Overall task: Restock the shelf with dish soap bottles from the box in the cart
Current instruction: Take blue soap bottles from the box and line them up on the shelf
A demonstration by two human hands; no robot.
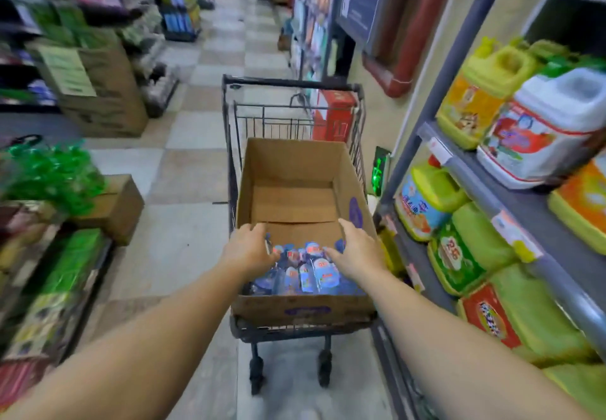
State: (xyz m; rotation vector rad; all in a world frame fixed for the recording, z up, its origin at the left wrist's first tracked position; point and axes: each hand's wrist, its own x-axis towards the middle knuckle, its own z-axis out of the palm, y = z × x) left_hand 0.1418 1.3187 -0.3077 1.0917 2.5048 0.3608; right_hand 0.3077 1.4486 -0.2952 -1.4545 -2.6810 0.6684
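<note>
Left of the cart [231, 144], a checkered floor [183, 170] runs up the aisle past a large carton [98, 91]. In the cart, the open box [296, 309] holds blue dish soap bottles [310, 273] at its near end. The left hand [249, 250] and right hand [355, 250] reach in, fingers loosely spread, over them. Right of the cart, the shelf [498, 186] carries big jugs [544, 131].
</note>
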